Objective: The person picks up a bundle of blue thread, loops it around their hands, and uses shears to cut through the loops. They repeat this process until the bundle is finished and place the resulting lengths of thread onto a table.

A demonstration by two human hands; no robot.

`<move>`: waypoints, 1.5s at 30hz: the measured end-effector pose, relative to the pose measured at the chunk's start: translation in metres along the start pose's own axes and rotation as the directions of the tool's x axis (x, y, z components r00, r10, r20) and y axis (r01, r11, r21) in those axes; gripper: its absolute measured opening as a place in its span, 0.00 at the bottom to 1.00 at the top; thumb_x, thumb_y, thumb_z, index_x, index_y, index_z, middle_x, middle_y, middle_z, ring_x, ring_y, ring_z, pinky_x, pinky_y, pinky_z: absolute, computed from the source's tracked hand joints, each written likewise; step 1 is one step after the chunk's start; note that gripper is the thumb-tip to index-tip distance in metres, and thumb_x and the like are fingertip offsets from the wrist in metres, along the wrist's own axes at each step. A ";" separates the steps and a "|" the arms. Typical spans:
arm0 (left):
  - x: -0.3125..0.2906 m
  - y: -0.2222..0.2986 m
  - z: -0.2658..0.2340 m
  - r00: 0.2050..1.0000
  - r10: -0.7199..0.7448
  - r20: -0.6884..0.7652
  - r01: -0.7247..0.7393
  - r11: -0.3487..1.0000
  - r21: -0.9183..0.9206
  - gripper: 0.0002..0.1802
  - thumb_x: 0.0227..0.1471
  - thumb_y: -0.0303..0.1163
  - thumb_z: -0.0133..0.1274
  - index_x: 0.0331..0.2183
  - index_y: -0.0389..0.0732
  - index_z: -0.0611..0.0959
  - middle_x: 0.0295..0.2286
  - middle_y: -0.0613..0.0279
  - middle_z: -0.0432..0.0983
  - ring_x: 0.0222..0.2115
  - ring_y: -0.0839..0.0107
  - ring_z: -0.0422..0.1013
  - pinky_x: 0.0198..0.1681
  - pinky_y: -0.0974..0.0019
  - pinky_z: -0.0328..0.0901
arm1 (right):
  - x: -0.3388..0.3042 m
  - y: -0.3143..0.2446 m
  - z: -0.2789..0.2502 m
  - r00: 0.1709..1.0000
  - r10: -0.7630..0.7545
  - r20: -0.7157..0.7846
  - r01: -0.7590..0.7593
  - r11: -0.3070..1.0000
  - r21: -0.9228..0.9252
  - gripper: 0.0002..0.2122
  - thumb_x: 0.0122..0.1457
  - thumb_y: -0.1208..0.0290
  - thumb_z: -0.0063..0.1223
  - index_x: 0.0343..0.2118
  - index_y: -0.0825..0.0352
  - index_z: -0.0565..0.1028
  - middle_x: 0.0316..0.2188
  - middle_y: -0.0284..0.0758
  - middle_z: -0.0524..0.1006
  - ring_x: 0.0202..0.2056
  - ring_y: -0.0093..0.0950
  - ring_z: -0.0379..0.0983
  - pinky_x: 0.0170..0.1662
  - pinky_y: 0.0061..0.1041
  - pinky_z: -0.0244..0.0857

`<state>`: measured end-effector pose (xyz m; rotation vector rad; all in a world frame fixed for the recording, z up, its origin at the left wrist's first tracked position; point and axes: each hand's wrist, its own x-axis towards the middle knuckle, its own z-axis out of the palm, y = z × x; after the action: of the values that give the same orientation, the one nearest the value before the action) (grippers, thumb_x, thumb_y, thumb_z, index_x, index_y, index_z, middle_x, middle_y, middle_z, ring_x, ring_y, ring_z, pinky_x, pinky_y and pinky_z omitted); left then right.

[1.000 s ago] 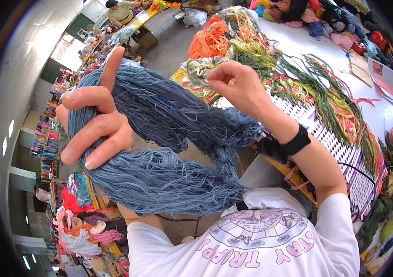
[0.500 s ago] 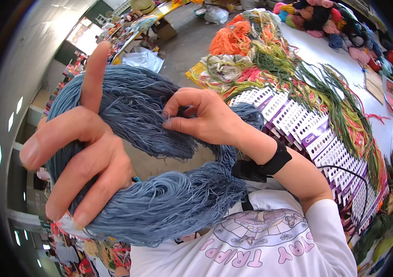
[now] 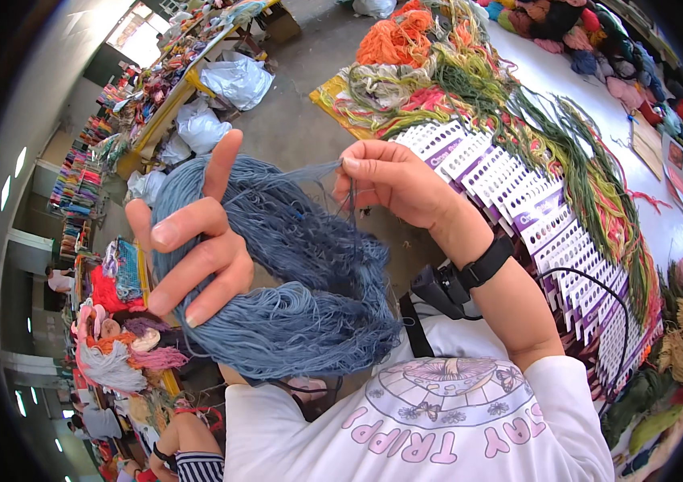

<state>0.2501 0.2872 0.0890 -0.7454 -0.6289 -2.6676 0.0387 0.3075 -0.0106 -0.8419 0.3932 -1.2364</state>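
A large looped skein of blue-grey yarn (image 3: 293, 333) hangs over my left hand (image 3: 201, 257). That hand is inside the loop at its left end, with one finger pointing up and the others bent over the strands. To the right, my right hand (image 3: 393, 181) pinches a few strands between thumb and fingertips. These strands stretch taut from the top of the skein, and some hang down from the pinch toward its right end. Loose, frizzy ends show along the skein's lower right. On my right wrist is a black band (image 3: 486, 263) with a dark device.
To the right, a table (image 3: 566, 120) carries overlapping white cards (image 3: 510, 193) with purple bands, green and red yarn hanks, and orange yarn (image 3: 396, 38). More yarn piles lie at the far right. White plastic bags (image 3: 237, 79) stand by the far-left tables. A person in striped shorts (image 3: 199, 466) is at lower left.
My right hand has moved up and right, out of the loop, drawing strands away from the skein. The left hand and skein have shifted right and away from the camera.
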 end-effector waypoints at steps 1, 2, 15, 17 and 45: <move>-0.004 -0.003 -0.004 1.000 0.003 -0.010 -0.003 1.000 0.005 0.45 0.55 0.47 0.38 0.55 0.43 0.26 0.41 0.53 0.67 0.21 0.69 0.73 0.23 0.60 0.68 | -0.003 0.001 -0.003 0.999 0.020 -0.044 -0.020 1.000 0.015 0.06 0.53 0.66 0.51 0.31 0.62 0.72 0.27 0.29 0.74 0.32 0.20 0.71 0.35 0.22 0.65; -0.008 -0.003 -0.009 1.000 0.001 -0.013 -0.001 1.000 0.000 0.45 0.55 0.47 0.38 0.55 0.43 0.26 0.41 0.53 0.67 0.21 0.69 0.73 0.23 0.60 0.68 | -0.004 0.001 -0.006 0.999 0.020 -0.049 -0.019 1.000 0.018 0.06 0.53 0.66 0.51 0.31 0.62 0.72 0.27 0.29 0.74 0.32 0.20 0.71 0.35 0.22 0.65; -0.021 -0.010 -0.044 0.976 0.081 -0.204 -0.086 0.996 -0.018 0.48 0.51 0.55 0.39 0.56 0.39 0.32 0.38 0.55 0.67 0.23 0.70 0.72 0.27 0.58 0.68 | -0.017 -0.002 -0.040 0.927 -0.119 -0.356 0.137 0.990 0.025 0.06 0.54 0.66 0.49 0.30 0.61 0.72 0.28 0.29 0.75 0.33 0.21 0.72 0.36 0.23 0.63; -0.020 -0.007 -0.051 0.975 0.060 -0.216 -0.069 0.997 -0.036 0.47 0.51 0.55 0.39 0.56 0.39 0.33 0.39 0.54 0.67 0.25 0.69 0.72 0.29 0.57 0.68 | -0.017 -0.001 -0.042 0.924 -0.122 -0.362 0.132 0.991 0.001 0.05 0.54 0.66 0.49 0.30 0.61 0.72 0.28 0.29 0.75 0.33 0.20 0.72 0.36 0.22 0.63; -0.019 0.019 -0.074 0.984 0.040 -0.175 -0.039 0.999 0.008 0.42 0.55 0.47 0.37 0.56 0.44 0.28 0.40 0.57 0.66 0.23 0.73 0.73 0.24 0.66 0.68 | -0.034 -0.012 -0.034 0.714 -0.533 -0.454 0.072 0.701 -0.710 0.09 0.47 0.75 0.49 0.32 0.69 0.75 0.26 0.34 0.75 0.29 0.22 0.70 0.31 0.21 0.64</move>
<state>0.2424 0.2379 0.0275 -0.5089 -0.5677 -2.6566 -0.0032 0.3268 -0.0290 -1.0945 1.3561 -1.7602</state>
